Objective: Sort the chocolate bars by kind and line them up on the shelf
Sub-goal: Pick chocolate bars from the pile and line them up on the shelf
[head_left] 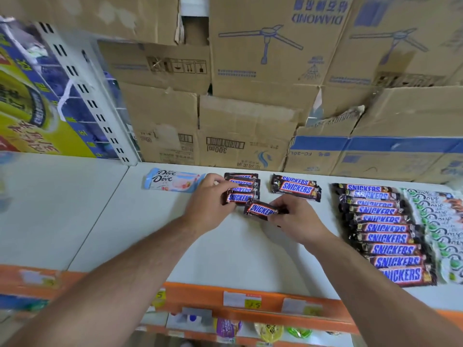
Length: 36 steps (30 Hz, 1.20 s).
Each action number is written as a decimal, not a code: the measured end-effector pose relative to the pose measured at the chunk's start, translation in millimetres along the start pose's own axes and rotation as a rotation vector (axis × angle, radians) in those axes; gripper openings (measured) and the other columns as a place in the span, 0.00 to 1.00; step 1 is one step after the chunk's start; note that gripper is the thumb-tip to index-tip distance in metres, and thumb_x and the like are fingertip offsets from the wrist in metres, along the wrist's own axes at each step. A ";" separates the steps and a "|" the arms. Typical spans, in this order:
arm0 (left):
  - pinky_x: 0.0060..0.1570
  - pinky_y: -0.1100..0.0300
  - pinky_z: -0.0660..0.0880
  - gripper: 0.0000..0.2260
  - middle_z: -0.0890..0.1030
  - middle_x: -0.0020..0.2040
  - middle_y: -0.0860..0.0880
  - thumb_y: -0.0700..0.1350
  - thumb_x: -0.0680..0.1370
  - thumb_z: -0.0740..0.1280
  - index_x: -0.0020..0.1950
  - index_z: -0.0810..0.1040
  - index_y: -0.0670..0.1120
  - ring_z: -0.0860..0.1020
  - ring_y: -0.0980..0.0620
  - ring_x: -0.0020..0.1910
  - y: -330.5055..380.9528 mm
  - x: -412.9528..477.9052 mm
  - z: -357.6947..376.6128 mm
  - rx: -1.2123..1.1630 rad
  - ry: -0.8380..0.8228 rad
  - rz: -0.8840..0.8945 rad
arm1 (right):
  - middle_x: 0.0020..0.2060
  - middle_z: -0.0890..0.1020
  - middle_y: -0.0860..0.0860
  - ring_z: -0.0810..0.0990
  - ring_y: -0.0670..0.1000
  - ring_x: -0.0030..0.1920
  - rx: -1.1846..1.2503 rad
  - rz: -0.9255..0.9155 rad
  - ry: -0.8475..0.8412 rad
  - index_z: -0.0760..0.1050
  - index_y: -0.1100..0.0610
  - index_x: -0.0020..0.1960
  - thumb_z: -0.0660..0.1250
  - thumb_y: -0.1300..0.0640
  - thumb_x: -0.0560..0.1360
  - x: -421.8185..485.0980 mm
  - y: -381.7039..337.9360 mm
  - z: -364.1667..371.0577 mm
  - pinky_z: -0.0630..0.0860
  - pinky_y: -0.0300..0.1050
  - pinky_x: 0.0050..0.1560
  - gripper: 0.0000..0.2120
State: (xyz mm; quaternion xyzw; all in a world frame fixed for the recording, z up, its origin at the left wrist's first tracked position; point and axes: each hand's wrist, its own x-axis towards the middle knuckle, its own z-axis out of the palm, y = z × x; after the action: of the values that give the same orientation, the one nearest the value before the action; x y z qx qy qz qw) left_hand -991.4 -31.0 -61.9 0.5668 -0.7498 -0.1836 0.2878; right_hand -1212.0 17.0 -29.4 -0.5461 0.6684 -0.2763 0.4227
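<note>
partly hidden: snickers bar point(260, 209) in right hand point(298, 221); dove row point(436, 221) cropped.

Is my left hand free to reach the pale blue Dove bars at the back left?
Probably yes: the Dove bars lie just beside your left hand with bare shelf between, though it rests on a small Snickers stack.

We face a white shelf board point(105, 221) edged in front by an orange price rail point(250, 300) with small tags. Stacked, worn cardboard boxes point(250, 96) fill the back, some printed with blue ceiling fans. A white slotted upright point(85, 96) stands at left beside a yellow-and-blue carton point(27, 103).
</note>
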 end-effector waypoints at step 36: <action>0.70 0.55 0.57 0.23 0.72 0.69 0.55 0.59 0.75 0.57 0.67 0.74 0.51 0.64 0.54 0.71 -27.7 -53.9 -22.5 0.380 -0.092 0.162 | 0.42 0.81 0.45 0.78 0.48 0.43 -0.291 -0.071 0.217 0.76 0.50 0.48 0.71 0.60 0.69 10.9 -28.9 51.7 0.72 0.40 0.39 0.10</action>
State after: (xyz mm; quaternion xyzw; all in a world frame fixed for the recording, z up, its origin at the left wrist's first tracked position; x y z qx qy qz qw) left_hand -946.1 13.6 -73.4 0.5399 -0.8262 -0.0410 0.1553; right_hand -1153.4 4.0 -33.6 -0.5919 0.7232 -0.2486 0.2545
